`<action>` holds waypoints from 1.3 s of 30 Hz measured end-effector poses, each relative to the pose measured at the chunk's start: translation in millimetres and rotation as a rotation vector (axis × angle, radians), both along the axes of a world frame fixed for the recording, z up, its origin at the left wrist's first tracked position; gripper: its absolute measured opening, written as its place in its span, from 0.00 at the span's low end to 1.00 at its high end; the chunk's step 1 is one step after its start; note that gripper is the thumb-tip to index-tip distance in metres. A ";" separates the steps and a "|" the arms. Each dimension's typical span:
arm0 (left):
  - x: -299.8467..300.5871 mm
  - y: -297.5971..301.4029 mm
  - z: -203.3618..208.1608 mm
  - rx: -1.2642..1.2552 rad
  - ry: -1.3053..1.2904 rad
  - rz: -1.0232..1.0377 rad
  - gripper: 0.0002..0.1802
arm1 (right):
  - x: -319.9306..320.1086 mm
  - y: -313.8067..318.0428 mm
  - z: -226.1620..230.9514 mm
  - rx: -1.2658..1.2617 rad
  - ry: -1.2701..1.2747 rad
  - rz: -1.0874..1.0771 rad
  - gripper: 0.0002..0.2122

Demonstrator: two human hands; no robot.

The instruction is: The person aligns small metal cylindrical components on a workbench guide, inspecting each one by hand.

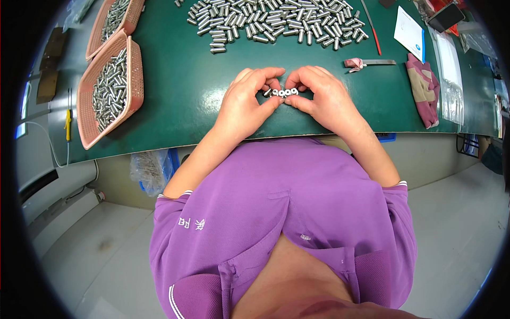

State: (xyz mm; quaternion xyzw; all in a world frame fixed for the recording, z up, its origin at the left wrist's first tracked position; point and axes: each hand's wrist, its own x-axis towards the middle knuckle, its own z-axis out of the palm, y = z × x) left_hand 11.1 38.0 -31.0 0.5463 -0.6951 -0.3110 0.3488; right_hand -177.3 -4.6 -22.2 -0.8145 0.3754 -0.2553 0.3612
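Close to the table's front edge, my left hand (245, 101) and my right hand (326, 98) face each other with bent fingers and thumbs. Between their fingertips is a short row of small shiny metal cylinders (281, 93), several with a round hole showing in the end. The left thumb and fingers close on the row's left side, the right ones on its right side. One piece at the left end leans at a tilt. My fingers partly cover the row. Beyond the hands lies a wide heap of loose metal cylinders (276, 20) on the green table (175, 90).
At left, two pink plastic baskets (137, 74) hold small metal pins; a yellow-handled screwdriver (68, 125) lies beside them. To the right are a red-handled thin tool (378, 45), a metal strip with a wrapped end (380, 62), a folded cloth (423, 93) and a white sheet (409, 33).
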 end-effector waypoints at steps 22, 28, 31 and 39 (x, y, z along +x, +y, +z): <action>16.7 -1.8 15.4 0.097 -0.010 -0.076 0.37 | -13.8 2.6 17.1 -0.020 -0.012 -0.023 0.15; 14.8 1.0 15.9 0.091 0.013 -0.098 0.38 | -12.1 3.5 13.2 -0.009 -0.030 -0.011 0.14; 15.0 1.6 14.9 0.075 0.006 -0.100 0.38 | -10.8 3.4 13.3 -0.003 -0.026 -0.006 0.14; 14.1 4.9 13.2 0.002 -0.050 -0.099 0.37 | -3.6 6.0 12.5 -0.007 0.029 0.006 0.15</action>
